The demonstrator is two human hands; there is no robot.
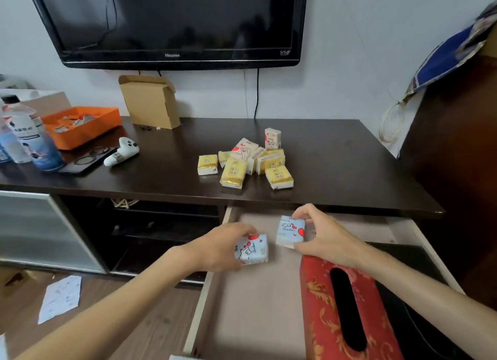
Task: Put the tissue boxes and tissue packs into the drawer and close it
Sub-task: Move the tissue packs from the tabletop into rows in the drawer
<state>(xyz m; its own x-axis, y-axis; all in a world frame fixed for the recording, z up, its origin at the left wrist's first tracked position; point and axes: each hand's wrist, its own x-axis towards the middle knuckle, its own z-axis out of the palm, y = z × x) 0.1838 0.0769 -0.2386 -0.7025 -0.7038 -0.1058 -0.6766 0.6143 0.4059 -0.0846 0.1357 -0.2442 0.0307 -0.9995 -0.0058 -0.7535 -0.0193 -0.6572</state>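
Note:
The drawer [255, 314] under the dark desk stands pulled open. Over its back part, my left hand [217, 248] grips a blue tissue pack with red hearts [252, 249], and my right hand [325, 236] grips a second blue pack [290, 230]. A red tissue box with gold pattern [341, 314] lies in the drawer at the right, with a black box [419, 319] beside it. On the desk top, a pile of several yellow tissue packs [234, 172] and pink heart-printed packs [272, 138] lies behind the drawer.
On the dark desk [336, 155] sit an open cardboard box [150, 101], an orange tray [80, 125], bottles [29, 136], a phone [83, 162] and a white controller [122, 151]. A TV [172, 23] hangs above. A paper sheet [60, 298] lies on the floor at left.

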